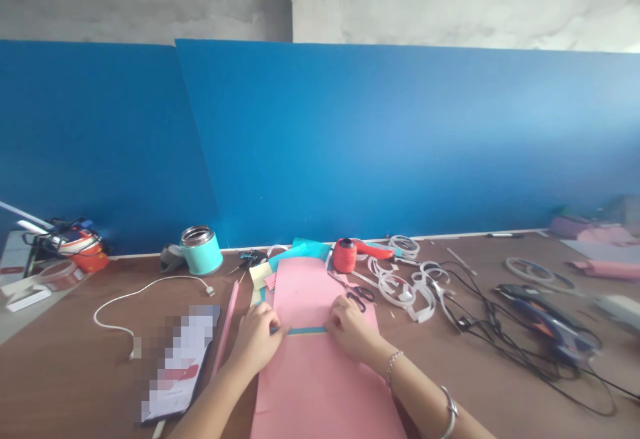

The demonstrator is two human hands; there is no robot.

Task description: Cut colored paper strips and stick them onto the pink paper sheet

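Observation:
A long pink sheet (325, 386) lies in front of me, with another pink piece (301, 289) at its far part. Across it runs a narrow blue strip (307, 330). At the strip's left end, my left hand (257, 339) is closed, its thumb and fingertips pinched at the strip. My right hand (353, 329) has its fingers curled and pinched at the other end. What lies under the fingertips is hidden. Scissors with dark handles (364, 297) rest just beyond my right hand, near a red spool of thread (345, 256).
Left of the sheet are a phone (183, 366), a pink strip (226, 326) and a white cable (145, 287). A turquoise cup (201, 252) stands behind. White tape coils (400, 286), black cords (493, 332) and a blue-black tool (550, 326) lie right. A blue partition (375, 146) closes the back.

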